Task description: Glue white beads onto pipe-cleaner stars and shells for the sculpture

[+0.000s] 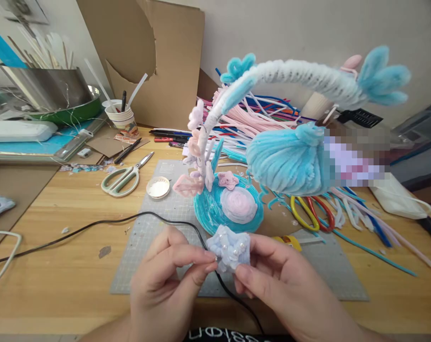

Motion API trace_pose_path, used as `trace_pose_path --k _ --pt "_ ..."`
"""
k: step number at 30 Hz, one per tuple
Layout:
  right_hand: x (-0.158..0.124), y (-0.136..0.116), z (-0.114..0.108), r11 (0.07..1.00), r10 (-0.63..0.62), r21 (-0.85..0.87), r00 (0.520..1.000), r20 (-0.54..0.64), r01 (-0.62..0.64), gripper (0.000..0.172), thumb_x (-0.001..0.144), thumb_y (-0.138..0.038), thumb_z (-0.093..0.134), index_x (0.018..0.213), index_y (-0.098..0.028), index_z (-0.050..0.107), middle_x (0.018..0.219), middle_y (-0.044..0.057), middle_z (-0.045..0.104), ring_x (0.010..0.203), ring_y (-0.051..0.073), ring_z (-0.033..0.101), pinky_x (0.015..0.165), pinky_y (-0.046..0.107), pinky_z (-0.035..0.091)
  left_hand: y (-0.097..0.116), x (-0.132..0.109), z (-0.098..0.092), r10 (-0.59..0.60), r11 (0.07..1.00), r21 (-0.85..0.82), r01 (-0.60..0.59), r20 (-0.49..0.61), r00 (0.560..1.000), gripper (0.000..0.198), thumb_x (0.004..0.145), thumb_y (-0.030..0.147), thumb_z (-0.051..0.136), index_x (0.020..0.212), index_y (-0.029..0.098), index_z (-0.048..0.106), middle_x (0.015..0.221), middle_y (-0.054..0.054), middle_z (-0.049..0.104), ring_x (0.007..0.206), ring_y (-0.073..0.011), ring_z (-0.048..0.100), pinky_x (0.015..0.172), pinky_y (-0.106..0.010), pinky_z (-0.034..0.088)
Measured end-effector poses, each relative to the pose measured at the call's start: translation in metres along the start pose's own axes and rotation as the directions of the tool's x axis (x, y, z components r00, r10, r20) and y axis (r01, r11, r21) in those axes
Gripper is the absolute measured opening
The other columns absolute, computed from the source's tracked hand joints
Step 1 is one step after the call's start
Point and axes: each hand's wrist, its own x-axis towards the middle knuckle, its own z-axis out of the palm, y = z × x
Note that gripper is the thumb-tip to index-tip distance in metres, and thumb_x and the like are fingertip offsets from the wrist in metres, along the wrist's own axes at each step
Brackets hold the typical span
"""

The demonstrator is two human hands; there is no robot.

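A pale blue fuzzy star-like piece [229, 248] made of pipe cleaner, dotted with several white pearl beads, sits in my right hand [272, 270], gripped between thumb and fingers. At its left edge, the thumb and forefinger of my left hand [173, 270] are pinched together on a tiny shiny bead [216, 259]. Behind the piece stands a pipe-cleaner lamp: a round turquoise base [204, 209] with a pale swirl, a white curved stem [290, 76] with small flowers, and a turquoise pleated shade [286, 159] hanging from it.
A grey cutting mat [137, 256] lies under the work, crossed by a black cable [105, 221]. Left are a small dish of white beads [158, 187], scissors [123, 181] and a paper cup [122, 121]. Right are yellow-and-red-handled scissors [304, 213]; pipe cleaners [233, 111] pile behind.
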Motion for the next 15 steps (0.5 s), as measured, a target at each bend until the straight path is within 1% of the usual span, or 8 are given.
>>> trace_pose_path --k 6,15 --pt "-0.0009 -0.0026 0.0017 0.999 -0.033 -0.041 0.999 0.026 0.035 0.010 0.080 -0.034 0.072 0.086 -0.027 0.071 0.069 -0.006 0.057 0.064 0.009 0.050 0.068 0.021 0.047 0.0001 -0.0015 -0.0005 -0.007 1.000 0.020 0.007 0.022 1.000 0.016 0.077 0.013 0.071 0.082 0.029 0.072 0.064 0.003 0.052 0.060 -0.0120 0.050 0.054 -0.026 0.039" --pt "-0.0015 -0.0044 0.0023 0.999 -0.036 -0.015 0.999 0.017 0.037 0.008 0.079 -0.032 0.074 0.085 -0.028 0.072 0.070 -0.007 0.057 0.064 0.008 0.050 0.072 0.020 0.047 0.0002 -0.0017 -0.0004 -0.002 1.000 0.027 0.001 0.039 0.999 0.017 0.078 0.014 0.070 0.084 0.029 0.071 0.065 0.003 0.053 0.060 -0.0124 0.050 0.054 -0.026 0.038"
